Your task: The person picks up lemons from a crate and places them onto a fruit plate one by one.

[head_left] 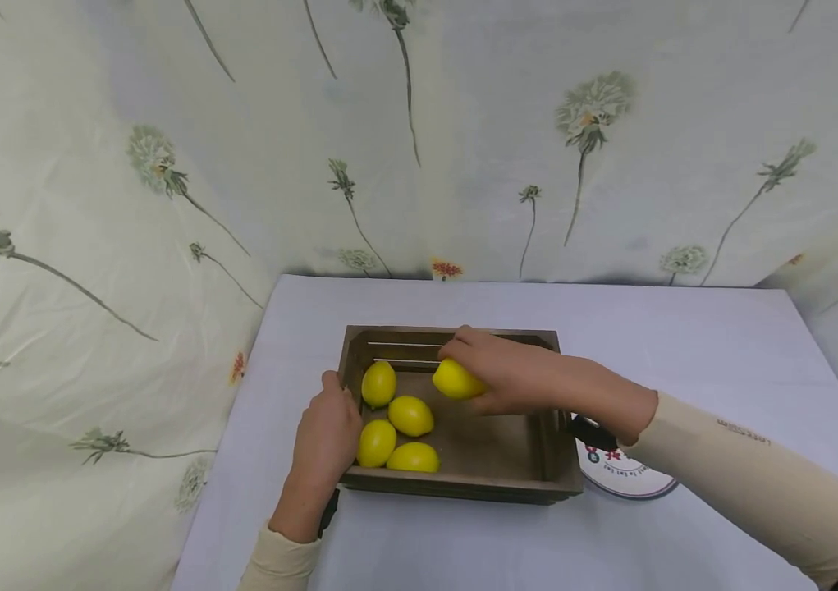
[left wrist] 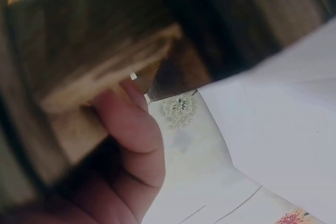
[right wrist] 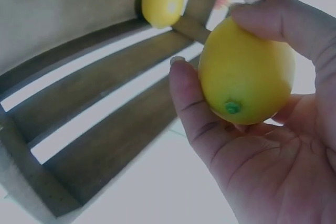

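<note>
In the head view a brown slatted wooden crate (head_left: pixel 455 484) stands on the table. My right hand (head_left: pixel 503 369) holds a yellow lemon (head_left: pixel 457 380) over the back half of the crate. The right wrist view shows this lemon (right wrist: pixel 247 72) between thumb and fingers, its green stem end facing the camera. Several more lemons (head_left: pixel 411 416) lie together along the crate's left side. My left hand (head_left: pixel 327 427) grips the crate's left wall. Seen from the left wrist, its fingers (left wrist: pixel 131 124) curl around a wooden slat (left wrist: pixel 110 72).
A white tablecloth (head_left: pixel 707 353) covers the table. To the right of the crate lies a round white plate (head_left: pixel 633 483) with printed marks, partly hidden by the right forearm. A curtain with dandelion prints (head_left: pixel 463 164) hangs behind and to the left.
</note>
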`<state>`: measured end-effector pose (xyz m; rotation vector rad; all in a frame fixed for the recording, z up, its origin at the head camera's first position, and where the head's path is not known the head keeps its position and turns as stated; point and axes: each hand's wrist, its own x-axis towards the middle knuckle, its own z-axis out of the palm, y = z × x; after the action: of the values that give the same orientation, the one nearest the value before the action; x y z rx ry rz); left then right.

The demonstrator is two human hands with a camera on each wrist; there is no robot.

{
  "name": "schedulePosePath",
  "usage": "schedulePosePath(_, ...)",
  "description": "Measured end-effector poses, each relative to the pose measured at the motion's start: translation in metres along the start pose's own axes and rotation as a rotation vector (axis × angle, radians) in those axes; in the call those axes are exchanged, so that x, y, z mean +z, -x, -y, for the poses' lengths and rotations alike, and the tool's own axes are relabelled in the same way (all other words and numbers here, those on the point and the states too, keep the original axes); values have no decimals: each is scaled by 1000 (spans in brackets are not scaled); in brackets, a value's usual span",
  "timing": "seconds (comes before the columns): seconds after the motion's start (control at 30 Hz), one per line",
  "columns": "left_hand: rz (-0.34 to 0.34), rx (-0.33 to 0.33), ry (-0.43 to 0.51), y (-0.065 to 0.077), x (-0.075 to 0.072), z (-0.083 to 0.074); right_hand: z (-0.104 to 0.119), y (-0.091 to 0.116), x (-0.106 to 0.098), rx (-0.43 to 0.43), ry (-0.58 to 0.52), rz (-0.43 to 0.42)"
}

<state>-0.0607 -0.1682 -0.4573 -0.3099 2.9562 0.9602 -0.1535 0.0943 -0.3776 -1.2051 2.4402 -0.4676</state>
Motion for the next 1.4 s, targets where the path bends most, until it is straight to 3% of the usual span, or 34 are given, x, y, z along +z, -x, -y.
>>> schedulePosePath(0.43, 15, 11, 0, -2, 2, -1, -15, 51, -9, 44, -147, -127)
schedulePosePath(0.93, 15, 6, 0, 2, 0, -4, -44, 121, -4, 195, -245, -313)
schedulePosePath(1.2, 11, 4, 5, 4, -2, -3, -82, 160, 15, 349, -249, -410)
schedulePosePath(1.4, 8, 15, 9, 2, 0, -1, -121, 176, 40, 461, -236, -414)
